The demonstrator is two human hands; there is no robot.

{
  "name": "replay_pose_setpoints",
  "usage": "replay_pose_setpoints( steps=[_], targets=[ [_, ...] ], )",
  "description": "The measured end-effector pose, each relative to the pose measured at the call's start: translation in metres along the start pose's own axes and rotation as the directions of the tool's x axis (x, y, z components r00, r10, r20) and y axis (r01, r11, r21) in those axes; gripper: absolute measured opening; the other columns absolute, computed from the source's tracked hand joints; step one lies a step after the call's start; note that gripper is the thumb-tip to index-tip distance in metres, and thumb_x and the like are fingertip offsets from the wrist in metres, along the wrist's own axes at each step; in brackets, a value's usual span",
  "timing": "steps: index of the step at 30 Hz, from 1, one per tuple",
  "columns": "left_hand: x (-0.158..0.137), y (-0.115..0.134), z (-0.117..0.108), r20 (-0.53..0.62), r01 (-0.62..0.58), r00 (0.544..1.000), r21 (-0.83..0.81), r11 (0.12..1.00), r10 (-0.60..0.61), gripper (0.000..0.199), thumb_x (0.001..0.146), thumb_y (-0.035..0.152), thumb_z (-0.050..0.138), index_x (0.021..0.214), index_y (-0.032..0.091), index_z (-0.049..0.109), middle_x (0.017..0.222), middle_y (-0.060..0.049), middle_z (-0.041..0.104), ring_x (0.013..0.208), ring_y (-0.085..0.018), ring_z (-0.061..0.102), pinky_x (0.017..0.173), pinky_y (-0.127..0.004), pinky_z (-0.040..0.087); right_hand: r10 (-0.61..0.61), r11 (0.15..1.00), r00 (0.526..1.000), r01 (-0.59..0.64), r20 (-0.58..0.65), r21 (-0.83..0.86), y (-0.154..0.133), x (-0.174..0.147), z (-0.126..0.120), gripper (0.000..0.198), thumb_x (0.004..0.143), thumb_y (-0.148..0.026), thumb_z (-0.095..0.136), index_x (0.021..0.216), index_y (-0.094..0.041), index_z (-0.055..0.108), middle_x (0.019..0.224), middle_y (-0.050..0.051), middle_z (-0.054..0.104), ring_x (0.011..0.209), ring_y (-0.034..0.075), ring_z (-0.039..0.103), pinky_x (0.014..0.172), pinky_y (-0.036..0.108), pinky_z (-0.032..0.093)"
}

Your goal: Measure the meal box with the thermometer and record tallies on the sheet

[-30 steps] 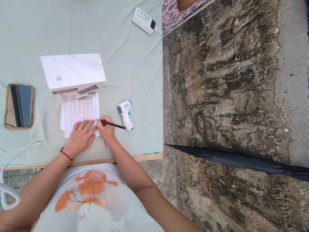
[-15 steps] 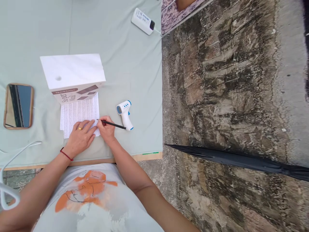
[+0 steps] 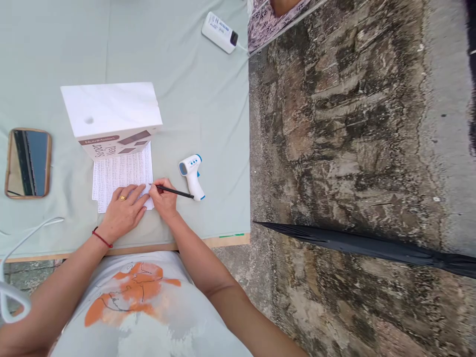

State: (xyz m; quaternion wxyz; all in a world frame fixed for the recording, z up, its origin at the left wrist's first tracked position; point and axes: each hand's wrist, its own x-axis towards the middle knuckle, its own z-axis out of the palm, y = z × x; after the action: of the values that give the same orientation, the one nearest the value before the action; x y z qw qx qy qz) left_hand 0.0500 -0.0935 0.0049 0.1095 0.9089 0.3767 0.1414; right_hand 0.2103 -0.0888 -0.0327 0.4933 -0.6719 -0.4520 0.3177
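Observation:
My left hand (image 3: pixel 125 208) lies flat with spread fingers on the lower part of a sheet of paper (image 3: pixel 121 176) covered in rows of small print or writing. A gold ring and a red cord bracelet are on that hand and wrist. At the paper's right edge, my right hand (image 3: pixel 164 199) grips a slim black pen (image 3: pixel 180 192), its tip on or just above the paper. A white box (image 3: pixel 115 109) marked NutriMotion stands over the far end of the sheet and hides it. To the right of my right hand lies a white and blue infrared thermometer (image 3: pixel 192 177).
A wood-framed mirror or phone-like dark panel (image 3: pixel 29 163) lies at the left. A white cable (image 3: pixel 31 233) loops near the left front edge. At the far right edge rests a white device (image 3: pixel 220 32) with a cord. Part of another person (image 3: pixel 273 25) shows beyond the table corner.

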Motion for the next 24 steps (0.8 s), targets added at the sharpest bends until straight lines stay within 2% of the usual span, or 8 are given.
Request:
replay_pose_setpoints(
  steps=[7,11,19,24],
  targets=[
    [0.0001,0.0002,0.0000,0.029,0.042,0.999,-0.078,0.996,-0.040,0.036,0.096,0.023,0.051,0.130,0.024,0.065,0.142,-0.012,0.059,0.125,-0.034,0.055,0.100,-0.053,0.042,0.047,0.999,0.999,-0.047,-0.024,-0.004,-0.0007,-0.0011,0.0008,0.013,0.077,-0.037,0.052,0.074,-0.024,0.051,0.064,-0.004,0.054,0.060,0.013,0.049,0.063,0.028,0.048],
    [0.0000,0.0005,0.0001,0.022,0.020,1.000,-0.036,0.999,-0.019,0.034,0.097,0.023,0.050,0.128,0.022,0.065,0.142,-0.012,0.059,0.124,-0.033,0.055,0.100,-0.051,0.042,0.040,0.999,0.998,-0.040,-0.054,-0.002,-0.0019,-0.0009,0.0008,0.012,0.076,-0.036,0.052,0.073,-0.024,0.051,0.064,-0.005,0.053,0.059,0.013,0.048,0.063,0.028,0.048],
    [0.0003,0.0005,-0.0003,0.005,0.002,1.000,0.011,1.000,-0.002,0.032,0.098,0.024,0.049,0.126,0.021,0.065,0.140,-0.011,0.061,0.121,-0.032,0.056,0.098,-0.049,0.041,0.013,1.000,0.999,-0.014,-0.031,-0.028,0.0009,-0.0009,0.0009,0.010,0.075,-0.034,0.051,0.073,-0.024,0.051,0.064,-0.005,0.053,0.060,0.013,0.048,0.063,0.028,0.048],
    [0.0002,-0.0011,0.0008,0.010,0.015,1.000,-0.039,0.999,-0.014,0.031,0.097,0.023,0.051,0.124,0.022,0.067,0.141,-0.012,0.060,0.123,-0.033,0.055,0.099,-0.051,0.041,-0.002,1.000,0.996,0.000,-0.089,-0.025,0.0041,-0.0012,0.0008,0.014,0.082,-0.037,0.050,0.076,-0.024,0.052,0.067,-0.003,0.054,0.062,0.014,0.050,0.063,0.028,0.048]
  ],
)
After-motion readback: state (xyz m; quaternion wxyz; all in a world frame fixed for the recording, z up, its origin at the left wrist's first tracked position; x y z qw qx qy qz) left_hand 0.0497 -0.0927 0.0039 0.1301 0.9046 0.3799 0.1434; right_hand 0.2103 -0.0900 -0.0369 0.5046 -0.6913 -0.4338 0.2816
